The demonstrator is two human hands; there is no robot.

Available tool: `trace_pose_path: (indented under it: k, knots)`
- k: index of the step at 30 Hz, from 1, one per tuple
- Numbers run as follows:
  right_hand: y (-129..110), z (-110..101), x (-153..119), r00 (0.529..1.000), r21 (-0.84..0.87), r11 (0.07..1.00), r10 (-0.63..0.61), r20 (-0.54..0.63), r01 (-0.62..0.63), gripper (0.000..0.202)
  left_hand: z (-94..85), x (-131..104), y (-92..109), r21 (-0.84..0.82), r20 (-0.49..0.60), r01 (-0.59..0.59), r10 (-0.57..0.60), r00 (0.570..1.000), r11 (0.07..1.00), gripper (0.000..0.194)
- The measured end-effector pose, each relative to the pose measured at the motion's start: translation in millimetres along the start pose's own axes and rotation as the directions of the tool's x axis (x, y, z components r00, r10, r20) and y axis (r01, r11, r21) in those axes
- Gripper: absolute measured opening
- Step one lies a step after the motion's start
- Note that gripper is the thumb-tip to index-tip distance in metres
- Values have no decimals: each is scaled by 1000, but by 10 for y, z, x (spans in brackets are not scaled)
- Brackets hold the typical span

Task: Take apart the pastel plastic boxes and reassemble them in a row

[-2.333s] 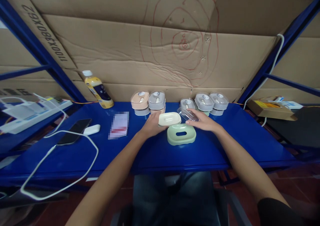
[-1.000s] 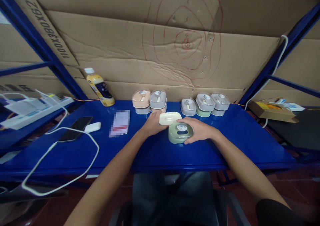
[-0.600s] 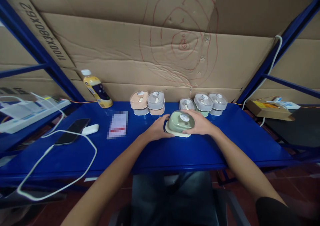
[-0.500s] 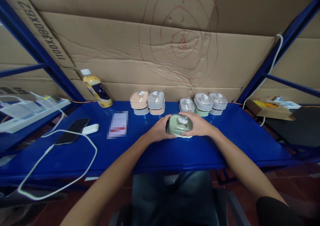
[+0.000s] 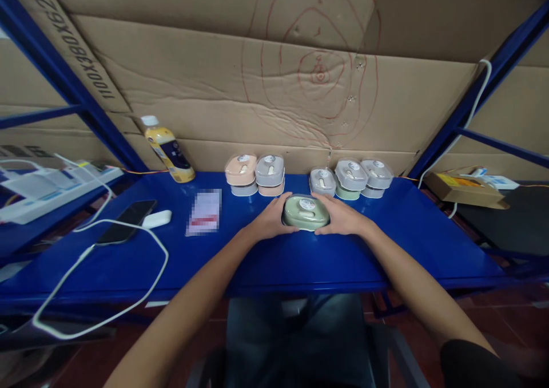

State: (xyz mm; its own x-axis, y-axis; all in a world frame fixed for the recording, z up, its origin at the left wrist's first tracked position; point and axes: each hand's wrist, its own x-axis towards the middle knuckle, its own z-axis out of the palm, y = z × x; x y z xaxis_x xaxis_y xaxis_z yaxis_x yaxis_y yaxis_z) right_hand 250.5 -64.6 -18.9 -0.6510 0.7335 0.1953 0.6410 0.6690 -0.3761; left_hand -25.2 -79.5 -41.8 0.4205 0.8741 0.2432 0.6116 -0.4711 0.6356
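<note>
A green lidded box with a round label on top is held between my two hands above the blue table. My left hand grips its left side, and my right hand grips its right side. Behind it to the right stand a single grey box, a grey box on a green one, and a stack of grey boxes. Behind it to the left, a peach box tops a grey one, beside a grey box on a peach one.
A yellow bottle stands at the back left. Nearby lie a blurred packet, a black phone, a white case and a looped white cable. An open carton sits at the right, beyond the rack post.
The green box has turned so that its long side faces me, and it looks more level. My right hand has shifted from its top and front to its right side.
</note>
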Motion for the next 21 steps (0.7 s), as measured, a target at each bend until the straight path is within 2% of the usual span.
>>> trace_pose_path:
  k: [2, 5, 8, 10, 13, 17, 19, 21]
  knots:
    - [-18, 14, 16, 998, -29, 999, 41, -37, -42, 119, -4, 12, -45, 16, -27, 14, -13, 1000, 1000, 104]
    - [-123, 29, 34, 981, -131, 975, 169, -93, -180, 115, 23, 34, -97, 67, -122, 42, -34, 992, 997, 82]
    - [-248, 45, 44, 947, -254, 915, 283, -151, -314, 121, 58, 49, -82, 141, -214, 57, -26, 977, 988, 41]
    - [-305, 62, 52, 943, -317, 890, 283, -175, -326, 120, 70, 55, -44, 153, -209, 33, -1, 978, 988, 15]
    - [-351, 91, 72, 956, -381, 877, 253, -151, -292, 99, 78, 62, -3, 107, -182, -36, 55, 982, 994, 14]
    - [-418, 112, 96, 947, -421, 848, 288, -141, -321, 59, 70, 72, -23, 98, -272, -64, 88, 958, 993, 13]
    - [-464, 113, 98, 940, -408, 847, 304, -154, -341, 44, 56, 72, -38, 105, -305, -58, 88, 948, 993, 16]
    - [-500, 117, 96, 952, -380, 873, 272, -140, -306, 33, 43, 70, -43, 107, -305, -55, 85, 949, 993, 19]
